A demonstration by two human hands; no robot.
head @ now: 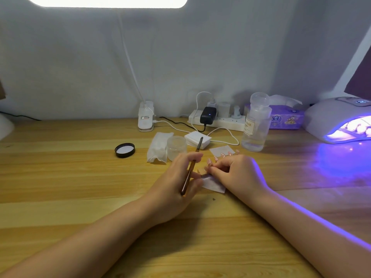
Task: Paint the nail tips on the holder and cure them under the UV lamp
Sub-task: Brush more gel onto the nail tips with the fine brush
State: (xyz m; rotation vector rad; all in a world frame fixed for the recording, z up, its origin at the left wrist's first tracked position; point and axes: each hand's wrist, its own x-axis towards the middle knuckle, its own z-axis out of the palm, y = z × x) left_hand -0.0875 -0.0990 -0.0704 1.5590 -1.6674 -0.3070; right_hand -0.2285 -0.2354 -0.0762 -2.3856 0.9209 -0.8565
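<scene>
My left hand (176, 183) holds a brown-handled nail brush (193, 165), its tip pointing up and away. My right hand (234, 173) has its fingers curled down onto a small item at the edge of a white paper sheet (213, 184); what it pinches is hidden by the fingers. A row of pink nail tips (221, 155) lies just behind the hands on another white sheet (220, 151). The UV lamp (341, 121) glows violet at the far right, with something inside its opening.
On the wooden table stand a clear liquid bottle (256, 123), a small open jar (176, 147), its black lid (124, 150), a wipe pack (158, 146), cotton pads (197, 139), a power strip (216, 120) with cables and a tissue pack (285, 117).
</scene>
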